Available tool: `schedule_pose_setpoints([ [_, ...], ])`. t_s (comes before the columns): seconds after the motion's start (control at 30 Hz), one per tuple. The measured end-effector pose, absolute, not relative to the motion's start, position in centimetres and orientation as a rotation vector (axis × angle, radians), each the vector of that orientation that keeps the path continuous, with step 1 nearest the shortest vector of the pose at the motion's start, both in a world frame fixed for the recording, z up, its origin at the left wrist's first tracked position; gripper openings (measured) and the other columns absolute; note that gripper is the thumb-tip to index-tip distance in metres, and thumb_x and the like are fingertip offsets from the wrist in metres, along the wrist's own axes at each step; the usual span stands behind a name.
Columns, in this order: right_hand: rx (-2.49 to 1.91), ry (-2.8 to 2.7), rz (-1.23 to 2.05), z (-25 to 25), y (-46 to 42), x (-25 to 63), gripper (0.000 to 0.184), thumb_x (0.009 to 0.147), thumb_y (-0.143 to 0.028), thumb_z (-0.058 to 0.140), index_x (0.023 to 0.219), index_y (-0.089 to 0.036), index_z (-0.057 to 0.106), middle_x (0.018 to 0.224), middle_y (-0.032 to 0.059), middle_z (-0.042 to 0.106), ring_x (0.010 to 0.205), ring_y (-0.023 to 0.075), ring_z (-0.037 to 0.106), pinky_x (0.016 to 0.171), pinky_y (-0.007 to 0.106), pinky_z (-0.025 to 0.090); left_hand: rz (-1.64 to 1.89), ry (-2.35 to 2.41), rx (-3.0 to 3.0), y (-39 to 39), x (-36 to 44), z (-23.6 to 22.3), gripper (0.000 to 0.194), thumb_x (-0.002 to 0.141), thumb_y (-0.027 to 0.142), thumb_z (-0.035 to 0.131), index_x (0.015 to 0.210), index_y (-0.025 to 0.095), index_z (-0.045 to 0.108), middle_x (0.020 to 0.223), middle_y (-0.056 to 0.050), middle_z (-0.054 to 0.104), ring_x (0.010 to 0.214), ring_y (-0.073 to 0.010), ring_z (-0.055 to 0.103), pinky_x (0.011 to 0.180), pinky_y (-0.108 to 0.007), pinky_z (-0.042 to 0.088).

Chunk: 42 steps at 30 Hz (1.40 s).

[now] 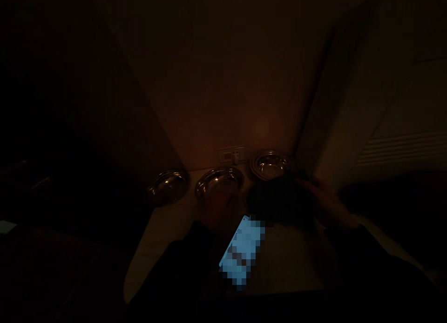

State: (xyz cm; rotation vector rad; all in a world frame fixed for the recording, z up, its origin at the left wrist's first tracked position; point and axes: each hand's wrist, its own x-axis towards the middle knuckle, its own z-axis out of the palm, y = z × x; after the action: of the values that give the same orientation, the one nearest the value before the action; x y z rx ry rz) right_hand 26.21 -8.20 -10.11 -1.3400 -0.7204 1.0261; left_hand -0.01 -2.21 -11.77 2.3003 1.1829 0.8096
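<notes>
The scene is very dark. A lit phone [243, 248] glows blue at the centre, apparently held by my left hand [218, 211], whose fingers are barely visible behind its upper edge. My right hand [326, 204] reaches in from the right, its fingers resting on a dark object [279, 199] that I cannot make out. Both hands are over a pale tabletop [164, 230].
Three shiny metal plates stand along the table's back edge: a left plate [168, 185], a middle plate [219, 181] and a right plate [273, 164]. A wall socket [231, 154] sits low on the wall behind. Dark furniture flanks both sides.
</notes>
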Motion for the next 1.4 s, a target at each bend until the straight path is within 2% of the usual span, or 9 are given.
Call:
schedule_pose_setpoints([
  [0.13,-1.346,-0.733,1.028,-9.8,-8.1,26.0,0.023,0.068,-0.035,0.073,0.087,-0.023,0.069,0.077,0.0018,0.073,0.075,0.0221,0.069,0.062,0.028,0.055,0.847,1.188,2.276,-1.9,-0.5,-10.9,0.034,0.089,0.028,0.049,0.116,0.021,0.068,0.128,-0.009,0.063,0.124,-0.0275,0.054,0.110,-0.044,0.033],
  [0.37,-1.345,-0.783,0.979,-9.2,-7.5,25.7,0.025,0.068,-0.039,0.072,0.086,-0.021,0.069,0.076,0.0013,0.072,0.072,0.0208,0.067,0.061,0.027,0.053,0.814,1.375,2.222,-1.2,-1.5,-9.6,0.038,0.091,0.033,0.045,0.114,0.017,0.070,0.116,-0.011,0.070,0.110,-0.0288,0.064,0.099,-0.042,0.045],
  [0.5,-1.336,-0.800,0.944,-9.1,-6.8,25.3,0.032,0.066,-0.042,0.072,0.089,-0.021,0.068,0.076,0.0009,0.071,0.072,0.0211,0.066,0.061,0.029,0.052,0.860,1.398,2.246,-0.7,-1.9,-9.1,0.038,0.091,0.033,0.045,0.117,0.018,0.068,0.126,-0.009,0.065,0.117,-0.0266,0.059,0.101,-0.038,0.043],
  [0.63,-1.328,-0.846,0.898,-8.9,-6.3,24.8,0.027,0.067,-0.042,0.070,0.088,-0.024,0.067,0.079,0.0007,0.070,0.075,0.0225,0.065,0.063,0.032,0.052,0.874,1.499,2.109,-0.7,-2.1,-8.1,0.041,0.090,0.036,0.044,0.110,0.013,0.072,0.109,-0.012,0.073,0.100,-0.0261,0.067,0.088,-0.034,0.048],
  [0.8,-1.362,-0.933,0.827,-8.2,-5.6,24.2,0.023,0.072,-0.043,0.064,0.086,-0.024,0.067,0.081,0.0009,0.069,0.079,0.0227,0.064,0.066,0.032,0.050,1.023,1.563,1.900,-0.4,-2.4,-6.7,0.039,0.087,0.038,0.046,0.097,0.013,0.075,0.092,-0.007,0.076,0.087,-0.0231,0.068,0.075,-0.028,0.048],
  [0.93,-1.445,-1.058,0.716,-7.3,-4.9,23.4,0.034,0.072,-0.046,0.065,0.094,-0.021,0.068,0.084,0.0020,0.069,0.078,0.0225,0.063,0.064,0.031,0.048,1.160,1.607,1.711,-0.4,-2.8,-5.7,0.036,0.083,0.040,0.051,0.083,0.013,0.074,0.075,-0.004,0.072,0.075,-0.0192,0.064,0.065,-0.025,0.045],
  [1.03,-1.489,-1.185,0.588,-6.3,-4.4,22.5,0.034,0.075,-0.046,0.061,0.093,-0.019,0.069,0.085,0.0032,0.069,0.075,0.0217,0.062,0.064,0.032,0.048,1.232,1.610,1.536,-0.6,-2.9,-4.7,0.034,0.081,0.040,0.054,0.076,0.012,0.072,0.064,-0.001,0.065,0.064,-0.0152,0.058,0.056,-0.022,0.040],
  [1.2,-1.433,-1.284,0.362,-5.0,-2.9,20.8,0.029,0.075,-0.040,0.061,0.092,-0.018,0.066,0.085,0.0053,0.069,0.077,0.0225,0.063,0.070,0.035,0.050,1.331,1.451,1.350,-0.9,-2.4,-3.5,0.028,0.078,0.038,0.058,0.072,0.013,0.069,0.058,0.001,0.060,0.056,-0.0117,0.051,0.052,-0.022,0.037],
  [1.4,-1.244,-1.370,0.198,-4.2,-0.6,18.1,0.023,0.077,-0.030,0.058,0.096,-0.019,0.064,0.092,0.0064,0.070,0.085,0.0231,0.063,0.077,0.039,0.050,1.445,1.135,1.067,-0.3,-0.6,-3.4,0.031,0.074,0.044,0.064,0.080,0.014,0.068,0.064,0.001,0.061,0.059,-0.0116,0.055,0.055,-0.022,0.040],
])
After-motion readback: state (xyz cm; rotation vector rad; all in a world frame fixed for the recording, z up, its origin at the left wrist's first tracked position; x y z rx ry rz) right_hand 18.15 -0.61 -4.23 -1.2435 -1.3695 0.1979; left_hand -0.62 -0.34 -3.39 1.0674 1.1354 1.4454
